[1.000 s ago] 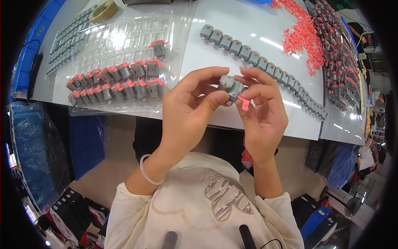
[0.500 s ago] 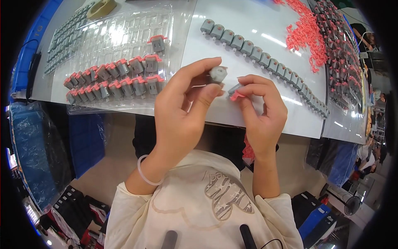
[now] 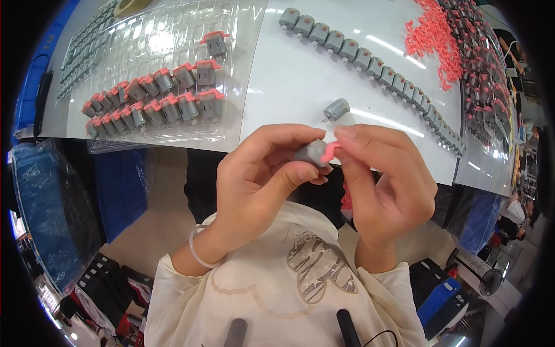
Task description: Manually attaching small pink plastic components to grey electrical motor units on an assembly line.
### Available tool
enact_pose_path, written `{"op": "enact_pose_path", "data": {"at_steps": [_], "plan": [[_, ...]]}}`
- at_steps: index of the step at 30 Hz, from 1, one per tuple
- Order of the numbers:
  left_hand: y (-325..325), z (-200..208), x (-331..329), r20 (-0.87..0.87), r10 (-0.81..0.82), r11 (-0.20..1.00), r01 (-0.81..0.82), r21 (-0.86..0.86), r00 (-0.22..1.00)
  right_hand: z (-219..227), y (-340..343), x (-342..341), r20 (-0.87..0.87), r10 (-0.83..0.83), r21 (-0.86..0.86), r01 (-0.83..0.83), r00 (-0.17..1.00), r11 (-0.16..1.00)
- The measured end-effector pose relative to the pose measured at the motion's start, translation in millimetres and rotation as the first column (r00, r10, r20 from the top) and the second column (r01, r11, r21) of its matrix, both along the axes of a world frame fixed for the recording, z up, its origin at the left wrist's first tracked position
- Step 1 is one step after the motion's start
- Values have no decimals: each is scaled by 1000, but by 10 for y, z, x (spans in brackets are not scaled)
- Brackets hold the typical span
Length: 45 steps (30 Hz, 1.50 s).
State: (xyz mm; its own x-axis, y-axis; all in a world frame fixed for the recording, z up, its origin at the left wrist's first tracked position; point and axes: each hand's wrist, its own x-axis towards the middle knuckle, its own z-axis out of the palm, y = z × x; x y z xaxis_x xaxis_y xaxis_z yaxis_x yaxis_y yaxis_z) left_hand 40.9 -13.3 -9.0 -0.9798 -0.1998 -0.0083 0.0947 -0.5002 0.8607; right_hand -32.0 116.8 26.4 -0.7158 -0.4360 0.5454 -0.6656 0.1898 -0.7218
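My left hand pinches a small grey motor between thumb and fingers, just in front of the white table's near edge. My right hand holds a small red plastic clip against the end of that motor. One loose grey motor lies on the table just beyond my fingers. A curved row of grey motors runs across the table behind it.
A clear blister tray at left holds rows of grey motors with red clips. A pile of red clips lies at the far right, beside more rows of parts. Blue bags and boxes sit on the floor.
Both hands have drawn back toward my body and come together on the motor. One grey motor now lies loose on the table where my hands were.
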Motion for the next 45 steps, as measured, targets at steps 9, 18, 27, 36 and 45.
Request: {"op": "enact_pose_path", "data": {"at_steps": [9, 18, 27, 36, 45], "plan": [[-34, -13, 34, -67, 12, 985, -24, -173, 998, -38, 27, 71, -84, 84, 64, -79, 993, 995], [-66, -3, 51, -38, -88, 991, 83, -104, 995, 64, 157, -82, 300, 244, 6, -258, 922, 966], [-30, -72, 95, -67, -159, 981, 150, -122, 985, 0, 219, -142, 299, 281, 0, -295, 912, 956], [103, -30, 99, -199, 3, 964, -55, -260, 980, -149, 251, -243, 147, 388, 23, -395, 910, 918], [34, 70, 78, -309, -85, 942, -25, -336, 947, -198, 271, -278, 316, 546, -185, -514, 776, 837]]}}
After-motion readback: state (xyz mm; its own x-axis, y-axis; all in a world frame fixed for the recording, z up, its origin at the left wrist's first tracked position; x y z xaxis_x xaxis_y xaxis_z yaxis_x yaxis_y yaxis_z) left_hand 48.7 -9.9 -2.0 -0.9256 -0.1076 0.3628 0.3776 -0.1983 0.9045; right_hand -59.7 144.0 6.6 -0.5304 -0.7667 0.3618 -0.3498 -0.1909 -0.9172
